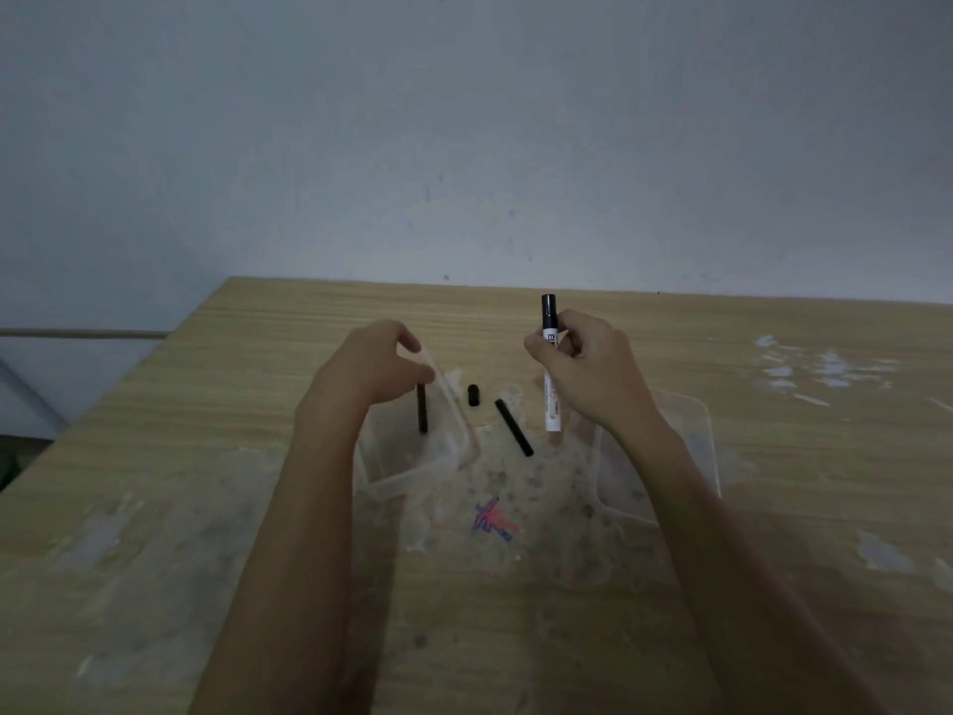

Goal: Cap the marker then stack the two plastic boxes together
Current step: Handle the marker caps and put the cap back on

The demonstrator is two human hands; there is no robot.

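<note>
**Head view: marker held upright, one box tipped by its rim**

Head camera looks down on a person's two bare forearms over a wooden desk [773,456]. The right hand [577,363] is closed around the barrel of a white marker [553,399], holding it upright with a black end on top; whether that black end is the cap already seated or the pen's own end cannot be told. A small black cap-like piece [473,395] lies on the desk between the hands, so capping may not be done yet, and holding the pen vertical would suit pressing a cap on.

The left hand [376,363] pinches the far rim of the left clear plastic box [412,474] with curled fingers, and the box appears tipped up on its near edge, probably to get a grip for lifting. A black stick [422,409] shows through its wall. The second plastic box [691,430] sits flat under the right forearm, well apart. Another black stick [513,428] lies loose between the boxes.

The desk is pale wood grain, scuffed with whitish residue and a red-and-blue scribble [494,519]. Behind it stands a bare grey wall [464,121]; the light is dim.
</note>
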